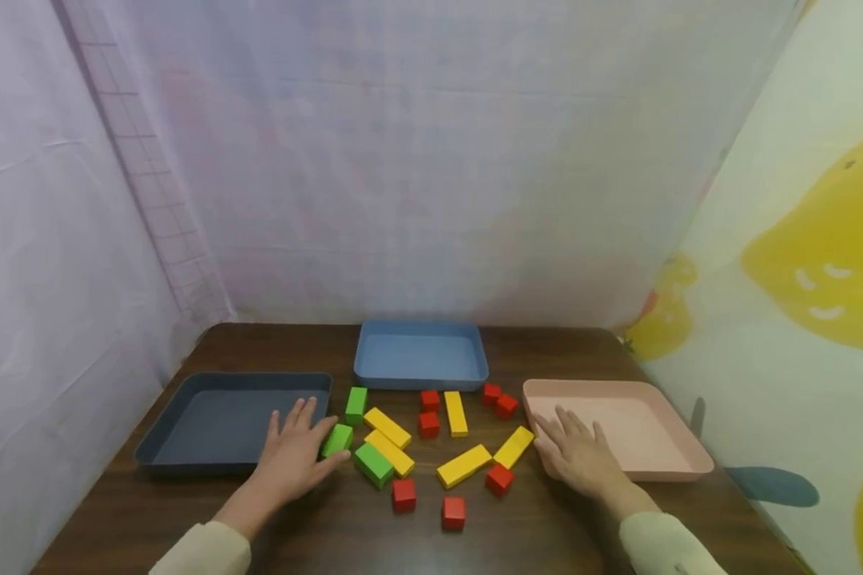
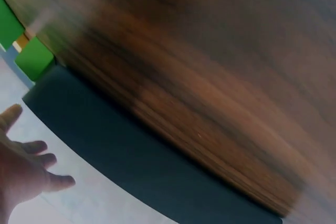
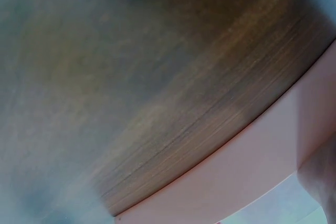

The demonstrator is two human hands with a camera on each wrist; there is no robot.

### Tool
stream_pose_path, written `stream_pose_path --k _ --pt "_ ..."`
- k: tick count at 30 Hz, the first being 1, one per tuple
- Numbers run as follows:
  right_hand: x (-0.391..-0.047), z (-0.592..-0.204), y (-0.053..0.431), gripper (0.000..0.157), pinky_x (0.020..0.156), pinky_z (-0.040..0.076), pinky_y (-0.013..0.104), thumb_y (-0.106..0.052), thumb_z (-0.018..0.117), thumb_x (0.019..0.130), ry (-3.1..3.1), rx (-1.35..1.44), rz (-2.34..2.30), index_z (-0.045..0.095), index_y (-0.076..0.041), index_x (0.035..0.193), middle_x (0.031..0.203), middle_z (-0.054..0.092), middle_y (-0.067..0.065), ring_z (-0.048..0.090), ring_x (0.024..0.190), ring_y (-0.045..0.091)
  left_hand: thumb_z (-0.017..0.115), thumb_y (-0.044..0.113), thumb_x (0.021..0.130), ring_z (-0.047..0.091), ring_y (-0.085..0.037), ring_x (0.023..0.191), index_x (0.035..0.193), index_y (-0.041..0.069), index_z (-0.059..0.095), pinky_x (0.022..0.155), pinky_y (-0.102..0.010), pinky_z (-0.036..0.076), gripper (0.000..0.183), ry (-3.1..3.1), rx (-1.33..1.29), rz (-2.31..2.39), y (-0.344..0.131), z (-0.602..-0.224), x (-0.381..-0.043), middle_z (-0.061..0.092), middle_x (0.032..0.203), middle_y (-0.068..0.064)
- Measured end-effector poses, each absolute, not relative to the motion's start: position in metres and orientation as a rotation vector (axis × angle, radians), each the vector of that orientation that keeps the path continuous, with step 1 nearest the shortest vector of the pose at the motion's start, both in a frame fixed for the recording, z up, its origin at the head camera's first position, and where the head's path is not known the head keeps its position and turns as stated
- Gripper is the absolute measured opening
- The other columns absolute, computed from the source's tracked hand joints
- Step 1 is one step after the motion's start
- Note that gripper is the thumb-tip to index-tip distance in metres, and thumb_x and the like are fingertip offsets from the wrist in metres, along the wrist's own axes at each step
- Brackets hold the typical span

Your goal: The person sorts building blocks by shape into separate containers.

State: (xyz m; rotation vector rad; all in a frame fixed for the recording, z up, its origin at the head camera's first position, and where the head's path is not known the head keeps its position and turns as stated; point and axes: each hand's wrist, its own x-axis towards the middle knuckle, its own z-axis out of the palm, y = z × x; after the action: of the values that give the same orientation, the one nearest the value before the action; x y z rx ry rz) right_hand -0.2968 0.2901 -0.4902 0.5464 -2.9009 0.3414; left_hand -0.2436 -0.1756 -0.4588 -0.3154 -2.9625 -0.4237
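Grip spread, a person's left hand (image 1: pixel 292 455) frames a green rectangular block (image 1: pixel 338 441) beside a navy rectangular tray (image 1: pixel 223 419). Toward the brown wood-grain bench's (image 1: pixel 359 531) right edge, the right hand (image 1: pixel 581 458), grip also spread, is at a pink rectangular tray (image 1: pixel 647 423).

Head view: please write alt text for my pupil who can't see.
A person's left hand and right hand flank scattered green blocks, yellow blocks and red blocks on a table. A dark tray is by the left hand, a pink tray by the right, a blue tray behind.
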Motion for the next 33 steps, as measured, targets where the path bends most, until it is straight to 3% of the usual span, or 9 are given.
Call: stream_pose_path --k 19,33 --pt "-0.296 -0.488 0.291 0.055 0.107 0.013 0.075 -0.046 0.037 0.106 -2.92 0.549 0.326 0.047 -0.015 0.149 0.153 0.036 0.026 0.03 0.14 0.048 0.067 0.048 0.092 0.021 -0.047 0.144 0.13 0.0 0.063 0.113 -0.069 0.009 0.061 -3.046 -0.151 -0.207 -0.158 -0.468 -0.248 0.03 0.154 -0.031" --pt "-0.295 -0.487 0.29 0.056 0.108 0.013 0.074 -0.049 0.035 0.106 -2.966 0.525 0.329 0.045 -0.018 0.15 0.153 0.037 0.024 0.03 0.141 0.048 0.072 0.043 0.088 0.028 -0.046 0.142 0.114 0.0 0.071 0.112 -0.068 0.014 0.051 -2.987 -0.153 -0.193 -0.154 -0.472 -0.254 0.044 0.144 -0.029"
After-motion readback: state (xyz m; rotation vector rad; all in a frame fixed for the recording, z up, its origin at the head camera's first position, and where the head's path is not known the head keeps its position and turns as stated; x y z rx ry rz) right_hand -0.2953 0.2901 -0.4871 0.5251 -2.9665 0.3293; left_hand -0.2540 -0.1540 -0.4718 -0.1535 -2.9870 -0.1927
